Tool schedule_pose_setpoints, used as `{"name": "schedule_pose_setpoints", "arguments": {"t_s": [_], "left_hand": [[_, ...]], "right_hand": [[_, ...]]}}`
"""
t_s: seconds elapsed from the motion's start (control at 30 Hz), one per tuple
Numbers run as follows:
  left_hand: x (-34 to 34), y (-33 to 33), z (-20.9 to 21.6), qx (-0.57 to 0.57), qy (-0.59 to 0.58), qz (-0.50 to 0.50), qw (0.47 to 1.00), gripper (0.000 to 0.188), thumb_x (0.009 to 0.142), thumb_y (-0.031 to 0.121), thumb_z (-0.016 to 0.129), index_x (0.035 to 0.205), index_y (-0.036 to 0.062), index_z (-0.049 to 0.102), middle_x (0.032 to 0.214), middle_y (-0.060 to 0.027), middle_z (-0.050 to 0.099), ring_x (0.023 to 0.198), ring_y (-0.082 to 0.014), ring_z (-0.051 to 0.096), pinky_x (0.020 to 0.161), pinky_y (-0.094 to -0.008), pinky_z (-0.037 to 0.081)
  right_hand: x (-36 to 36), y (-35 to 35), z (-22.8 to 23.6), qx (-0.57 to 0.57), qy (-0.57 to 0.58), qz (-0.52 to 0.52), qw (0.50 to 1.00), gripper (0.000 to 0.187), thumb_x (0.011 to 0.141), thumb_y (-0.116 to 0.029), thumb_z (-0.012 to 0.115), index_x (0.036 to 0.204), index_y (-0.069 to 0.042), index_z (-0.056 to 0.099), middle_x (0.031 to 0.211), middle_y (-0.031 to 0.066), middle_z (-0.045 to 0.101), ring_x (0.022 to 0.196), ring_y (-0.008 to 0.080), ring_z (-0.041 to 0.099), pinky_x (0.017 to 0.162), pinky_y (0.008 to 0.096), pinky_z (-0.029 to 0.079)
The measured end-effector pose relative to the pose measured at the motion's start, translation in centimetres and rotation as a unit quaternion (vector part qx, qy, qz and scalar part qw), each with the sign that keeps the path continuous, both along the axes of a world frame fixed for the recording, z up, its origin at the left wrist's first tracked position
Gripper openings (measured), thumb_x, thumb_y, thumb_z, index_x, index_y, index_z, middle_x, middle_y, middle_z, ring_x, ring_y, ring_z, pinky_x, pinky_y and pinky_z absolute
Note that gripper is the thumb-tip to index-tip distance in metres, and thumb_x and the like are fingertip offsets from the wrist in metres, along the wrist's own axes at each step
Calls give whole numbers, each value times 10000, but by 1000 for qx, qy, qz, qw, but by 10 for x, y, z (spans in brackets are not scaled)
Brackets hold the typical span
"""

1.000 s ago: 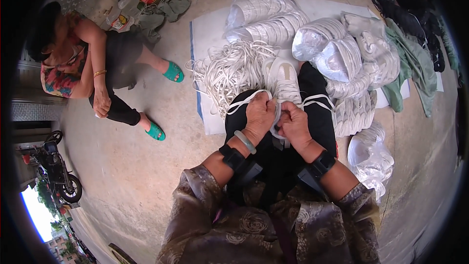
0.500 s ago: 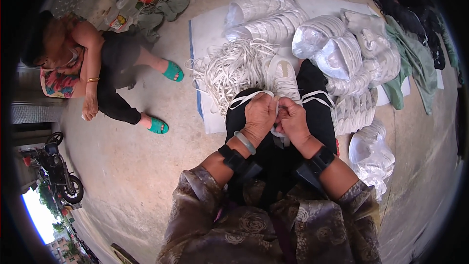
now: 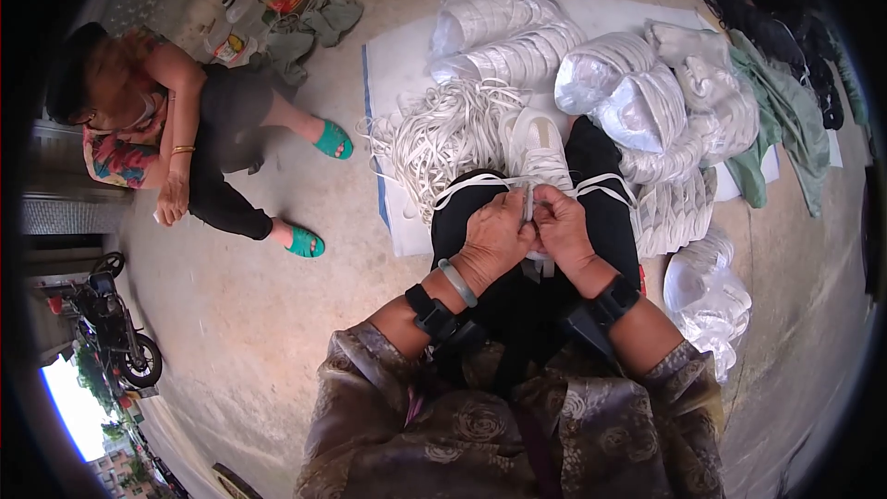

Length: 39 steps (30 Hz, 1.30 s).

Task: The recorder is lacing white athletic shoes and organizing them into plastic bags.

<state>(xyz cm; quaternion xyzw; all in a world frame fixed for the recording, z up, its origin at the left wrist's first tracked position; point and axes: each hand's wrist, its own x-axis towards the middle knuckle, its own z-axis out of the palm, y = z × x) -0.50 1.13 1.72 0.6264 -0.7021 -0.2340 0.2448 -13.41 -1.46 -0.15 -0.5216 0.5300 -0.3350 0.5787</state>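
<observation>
A white shoe upper (image 3: 538, 140) stands between my knees, its toe pointing away from me. White shoelace (image 3: 605, 182) runs through it, with loose lengths spreading out left and right over my black trousers. My left hand (image 3: 499, 233) is closed on the near end of the upper. Opposite it, my right hand (image 3: 562, 229) pinches the same end, the fingertips of both hands almost meeting. A narrow pale strip shows between them; whether it is lace or the upper's edge I cannot tell. The fingers hide the eyelets there.
A heap of white laces (image 3: 453, 134) lies on a white sheet (image 3: 407, 238) beyond my left knee. Stacked white shoe uppers (image 3: 508, 51) and plastic-wrapped bundles (image 3: 637, 106) lie ahead and right, beside green cloth (image 3: 785, 134). At left sits a person in green slippers (image 3: 334, 139); a motorcycle (image 3: 125, 333) stands behind.
My hands have shifted slightly, and my right fingers have risen and turned at the upper's near end. A pale strip now shows between the fingertips. The seated person has barely moved.
</observation>
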Motion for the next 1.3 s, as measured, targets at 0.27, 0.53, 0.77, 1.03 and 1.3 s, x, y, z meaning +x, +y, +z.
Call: {"name": "schedule_pose_setpoints", "arguments": {"t_s": [0.27,0.53,0.77,1.03,1.3], "left_hand": [[2,-3,-3,-4,-15,-32,999,432,694,90,553,1108,-28,510,920,-199,575,827,-376,576,738,-424,473],[-4,1,-12,-30,-1,13,999,427,699,69,506,1116,-21,521,909,-212,576,822,-383,569,740,-431,470],[-5,7,-13,-86,0,1,996,405,725,113,529,1109,-13,517,900,-210,579,777,-362,591,710,-424,487],[12,-7,-13,13,189,138,972,245,749,95,645,825,45,418,640,-123,542,536,-288,559,523,-348,443],[21,-45,-17,-114,73,110,985,248,744,49,641,985,22,590,763,-101,598,650,-195,563,646,-277,468]], "right_hand": [[1,-10,20,-14,143,64,987,88,827,-54,480,837,-35,565,621,140,580,435,229,570,461,351,469],[-10,-4,11,-211,320,95,919,70,760,-94,530,716,-50,561,698,170,603,705,379,586,614,462,467],[-192,37,3,-30,305,-38,951,92,825,-53,546,740,-20,552,499,60,511,404,134,526,373,276,422],[-242,62,-9,-104,367,82,921,76,760,-53,604,830,-40,576,656,99,568,584,223,575,547,325,481],[-145,27,38,-271,339,88,897,271,680,-90,627,942,-44,577,948,126,580,912,326,541,823,401,401]]}}
